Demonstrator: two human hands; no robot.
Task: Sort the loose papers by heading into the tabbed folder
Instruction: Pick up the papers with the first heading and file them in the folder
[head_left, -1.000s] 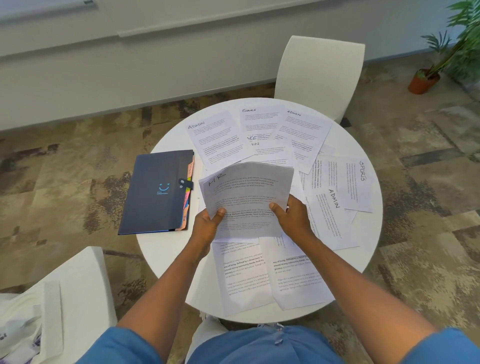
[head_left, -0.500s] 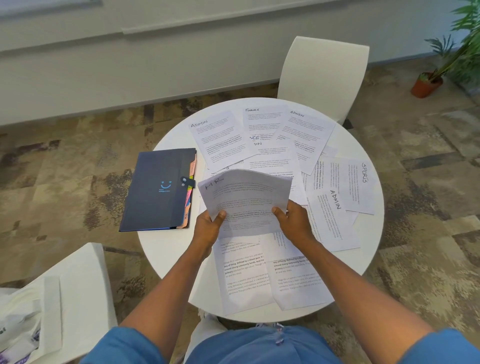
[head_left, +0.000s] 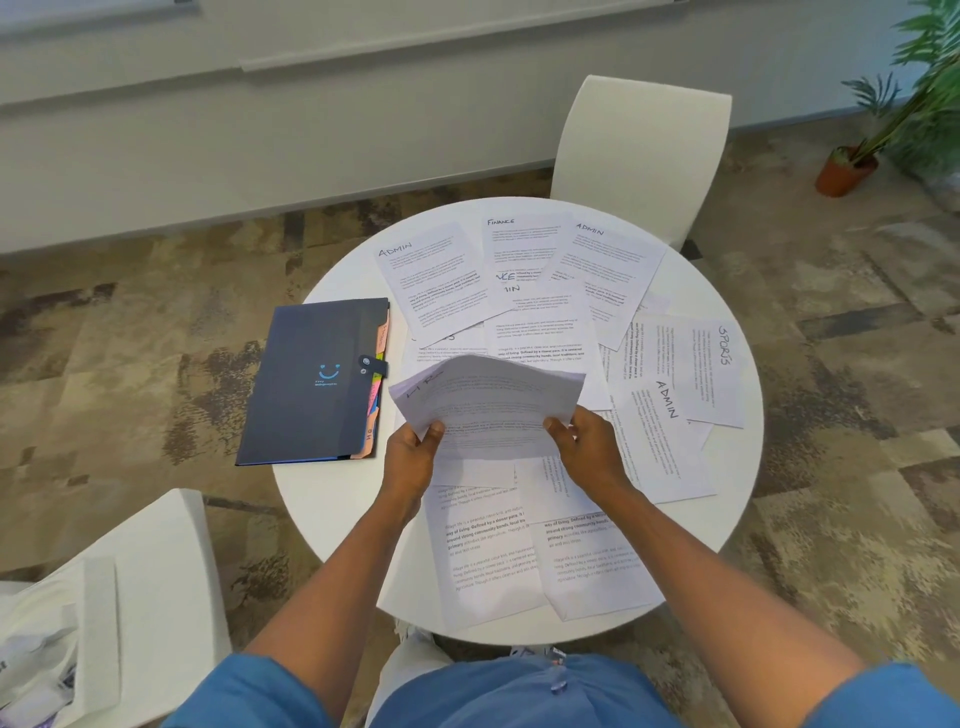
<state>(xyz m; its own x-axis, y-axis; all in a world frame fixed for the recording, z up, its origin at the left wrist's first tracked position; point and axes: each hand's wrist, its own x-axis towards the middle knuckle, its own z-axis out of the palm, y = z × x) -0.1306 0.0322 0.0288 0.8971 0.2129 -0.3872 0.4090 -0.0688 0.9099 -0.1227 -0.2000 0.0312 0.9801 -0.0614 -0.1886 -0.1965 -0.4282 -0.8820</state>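
Round table (head_left: 332, 499), scattered papers (head_left: 447, 280), closed folder (head_left: 311, 384)

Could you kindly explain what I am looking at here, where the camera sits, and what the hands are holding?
There is no machine: a person wears one camera on the head, looking down at their own arms. The left hand and right hand each pinch a lower corner of one sheet headed HR, lifted above a round white table. Loose papers headed ADMIN, FINANCE and SPORTS lie spread on it. A dark tabbed folder lies shut at the left, partly overhanging the table's edge. White chairs stand around.
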